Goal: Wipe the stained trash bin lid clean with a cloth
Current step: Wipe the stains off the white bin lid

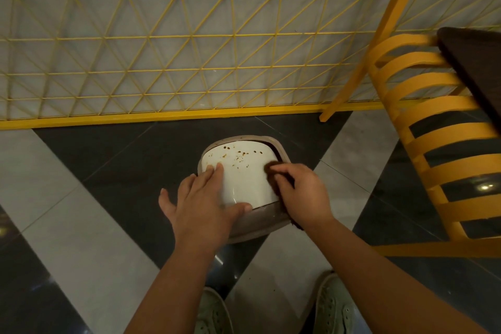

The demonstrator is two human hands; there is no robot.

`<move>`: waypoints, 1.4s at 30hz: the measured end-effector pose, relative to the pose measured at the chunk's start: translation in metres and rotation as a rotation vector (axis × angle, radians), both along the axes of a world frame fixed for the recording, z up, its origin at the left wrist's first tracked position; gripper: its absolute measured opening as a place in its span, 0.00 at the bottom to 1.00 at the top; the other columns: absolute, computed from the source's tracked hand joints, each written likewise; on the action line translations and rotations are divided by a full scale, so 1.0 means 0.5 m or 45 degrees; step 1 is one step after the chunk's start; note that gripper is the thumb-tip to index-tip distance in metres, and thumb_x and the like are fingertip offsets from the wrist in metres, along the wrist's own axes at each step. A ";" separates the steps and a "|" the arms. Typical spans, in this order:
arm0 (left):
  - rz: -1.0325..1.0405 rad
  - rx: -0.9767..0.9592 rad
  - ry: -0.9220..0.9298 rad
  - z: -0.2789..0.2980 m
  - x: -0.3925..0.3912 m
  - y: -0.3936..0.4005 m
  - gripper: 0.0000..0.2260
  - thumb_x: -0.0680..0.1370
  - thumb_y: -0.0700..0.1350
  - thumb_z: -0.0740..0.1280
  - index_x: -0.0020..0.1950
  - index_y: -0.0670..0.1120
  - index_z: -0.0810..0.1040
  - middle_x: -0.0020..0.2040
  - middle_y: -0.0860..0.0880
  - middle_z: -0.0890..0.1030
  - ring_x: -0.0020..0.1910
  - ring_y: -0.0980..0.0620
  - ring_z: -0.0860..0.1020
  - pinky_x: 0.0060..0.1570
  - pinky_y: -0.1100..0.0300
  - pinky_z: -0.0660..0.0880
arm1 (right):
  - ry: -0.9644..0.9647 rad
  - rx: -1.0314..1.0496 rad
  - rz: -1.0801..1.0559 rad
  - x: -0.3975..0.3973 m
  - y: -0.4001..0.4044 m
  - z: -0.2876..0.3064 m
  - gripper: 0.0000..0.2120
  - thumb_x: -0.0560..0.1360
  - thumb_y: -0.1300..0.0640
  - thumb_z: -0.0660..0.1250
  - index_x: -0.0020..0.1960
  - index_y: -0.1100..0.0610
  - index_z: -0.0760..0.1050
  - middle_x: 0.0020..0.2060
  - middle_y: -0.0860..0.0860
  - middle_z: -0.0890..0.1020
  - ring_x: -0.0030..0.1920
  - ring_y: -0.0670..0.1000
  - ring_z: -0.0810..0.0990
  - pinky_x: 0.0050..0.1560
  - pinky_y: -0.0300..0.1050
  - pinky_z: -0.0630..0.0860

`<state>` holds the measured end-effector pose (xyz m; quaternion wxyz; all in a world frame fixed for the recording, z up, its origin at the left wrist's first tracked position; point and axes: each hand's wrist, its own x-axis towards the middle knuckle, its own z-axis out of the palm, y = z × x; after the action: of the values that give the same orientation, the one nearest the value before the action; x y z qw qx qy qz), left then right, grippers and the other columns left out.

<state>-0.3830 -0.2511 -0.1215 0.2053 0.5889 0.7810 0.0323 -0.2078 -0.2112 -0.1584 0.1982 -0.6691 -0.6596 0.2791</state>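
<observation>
Left hand flat, fingers spread on stained white bin lid, right hand grip pinching brown cloth at lid's right edge

White trash bin lid speckled with brown stains, dark brown cloth against its right edge

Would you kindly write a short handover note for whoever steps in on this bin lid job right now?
Left hand: flat on the white lid, fingers spread, steadying it.
Right hand: grips the dark cloth at the lid's right edge.
The trash bin stands on the floor in front of the yellow grid fence.
Done: the near part of the lid looks clean.
Left: brown stains across the far part; wipe those next.
</observation>
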 end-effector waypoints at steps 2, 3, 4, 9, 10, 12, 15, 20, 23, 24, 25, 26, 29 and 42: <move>-0.018 -0.009 0.008 0.000 -0.005 0.004 0.40 0.72 0.67 0.64 0.78 0.60 0.51 0.79 0.57 0.56 0.78 0.51 0.50 0.73 0.39 0.39 | -0.048 -0.093 -0.005 0.022 -0.014 -0.002 0.11 0.78 0.53 0.62 0.59 0.44 0.76 0.57 0.45 0.78 0.56 0.44 0.73 0.55 0.33 0.65; -0.023 -0.016 0.009 0.000 -0.008 0.007 0.40 0.72 0.67 0.64 0.78 0.60 0.50 0.79 0.57 0.55 0.78 0.51 0.50 0.72 0.39 0.39 | -0.071 -0.090 0.040 0.028 -0.022 0.003 0.11 0.78 0.52 0.62 0.59 0.44 0.76 0.57 0.44 0.78 0.56 0.43 0.72 0.55 0.32 0.64; -0.026 -0.022 0.008 -0.001 -0.009 0.011 0.40 0.72 0.67 0.65 0.78 0.60 0.50 0.79 0.58 0.55 0.78 0.51 0.49 0.72 0.38 0.39 | -0.092 -0.062 0.105 0.028 -0.029 0.011 0.11 0.78 0.52 0.62 0.58 0.44 0.76 0.56 0.43 0.78 0.56 0.42 0.72 0.56 0.32 0.63; -0.016 -0.015 0.010 -0.005 -0.008 0.022 0.39 0.72 0.66 0.64 0.78 0.61 0.50 0.79 0.58 0.54 0.78 0.50 0.48 0.72 0.37 0.39 | -0.114 0.186 0.480 -0.022 -0.045 0.050 0.11 0.77 0.53 0.62 0.58 0.46 0.77 0.54 0.44 0.79 0.56 0.43 0.73 0.59 0.33 0.64; -0.015 -0.010 0.001 -0.005 -0.008 0.022 0.38 0.73 0.66 0.64 0.78 0.61 0.50 0.79 0.58 0.54 0.78 0.50 0.47 0.72 0.37 0.38 | -0.106 0.198 0.475 -0.028 -0.038 0.049 0.11 0.77 0.53 0.62 0.58 0.46 0.78 0.54 0.45 0.79 0.56 0.44 0.73 0.59 0.36 0.66; -0.019 -0.011 -0.011 -0.004 -0.009 0.020 0.39 0.72 0.66 0.65 0.78 0.61 0.50 0.79 0.58 0.54 0.78 0.50 0.46 0.71 0.37 0.37 | -0.048 0.166 0.323 -0.025 -0.023 0.041 0.11 0.77 0.53 0.63 0.58 0.45 0.77 0.55 0.43 0.79 0.57 0.43 0.72 0.58 0.33 0.65; -0.036 -0.026 -0.019 -0.005 -0.014 0.017 0.39 0.72 0.66 0.65 0.78 0.61 0.49 0.79 0.58 0.53 0.79 0.49 0.43 0.71 0.37 0.35 | -0.007 0.026 0.121 -0.002 -0.017 0.021 0.12 0.78 0.53 0.62 0.59 0.43 0.76 0.57 0.42 0.78 0.59 0.42 0.71 0.57 0.29 0.60; -0.048 0.064 -0.028 -0.002 -0.024 0.031 0.40 0.71 0.65 0.67 0.78 0.60 0.51 0.78 0.58 0.57 0.78 0.49 0.41 0.71 0.37 0.33 | -0.059 -0.134 0.135 0.032 -0.028 0.018 0.11 0.78 0.52 0.62 0.58 0.43 0.76 0.57 0.42 0.77 0.59 0.43 0.72 0.59 0.35 0.65; 0.042 0.225 -0.008 0.001 -0.023 0.027 0.39 0.70 0.62 0.70 0.77 0.58 0.57 0.75 0.56 0.66 0.78 0.49 0.48 0.72 0.40 0.36 | -0.085 -0.125 0.182 0.035 -0.033 0.016 0.11 0.78 0.52 0.61 0.59 0.43 0.76 0.56 0.41 0.77 0.57 0.42 0.72 0.57 0.32 0.63; 0.075 0.264 0.009 0.001 -0.023 0.023 0.37 0.71 0.61 0.71 0.77 0.57 0.59 0.73 0.55 0.69 0.78 0.49 0.51 0.72 0.41 0.37 | -0.093 -0.125 0.208 0.033 -0.038 0.016 0.11 0.78 0.52 0.61 0.59 0.43 0.76 0.56 0.41 0.77 0.57 0.41 0.72 0.56 0.31 0.63; 0.099 0.290 0.022 -0.001 -0.024 0.019 0.35 0.71 0.60 0.71 0.76 0.57 0.62 0.71 0.55 0.71 0.77 0.49 0.54 0.72 0.42 0.39 | -0.102 -0.129 0.234 0.030 -0.044 0.017 0.12 0.79 0.53 0.61 0.59 0.43 0.76 0.56 0.41 0.77 0.57 0.41 0.72 0.55 0.30 0.62; 0.113 0.299 0.028 -0.003 -0.023 0.016 0.31 0.72 0.59 0.70 0.74 0.56 0.65 0.70 0.55 0.73 0.76 0.50 0.56 0.72 0.42 0.41 | -0.111 -0.127 0.261 0.026 -0.050 0.019 0.12 0.79 0.53 0.60 0.59 0.43 0.76 0.56 0.41 0.77 0.57 0.42 0.72 0.55 0.30 0.62; 0.124 0.262 0.035 -0.005 -0.015 0.010 0.25 0.75 0.60 0.66 0.71 0.57 0.69 0.70 0.56 0.73 0.76 0.51 0.57 0.72 0.40 0.41 | -0.112 -0.088 0.337 0.011 -0.070 0.024 0.12 0.79 0.52 0.60 0.59 0.44 0.76 0.56 0.41 0.78 0.57 0.41 0.72 0.54 0.28 0.62; 0.087 0.174 0.123 -0.013 -0.002 0.007 0.35 0.73 0.66 0.64 0.77 0.58 0.58 0.76 0.56 0.64 0.78 0.51 0.54 0.72 0.38 0.39 | -0.008 0.146 0.132 -0.030 -0.047 -0.010 0.12 0.77 0.52 0.62 0.59 0.45 0.76 0.55 0.43 0.78 0.57 0.42 0.73 0.57 0.31 0.64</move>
<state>-0.3840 -0.2475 -0.1278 0.1256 0.5755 0.8055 0.0638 -0.2229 -0.2347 -0.1633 0.2195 -0.6225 -0.7089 0.2484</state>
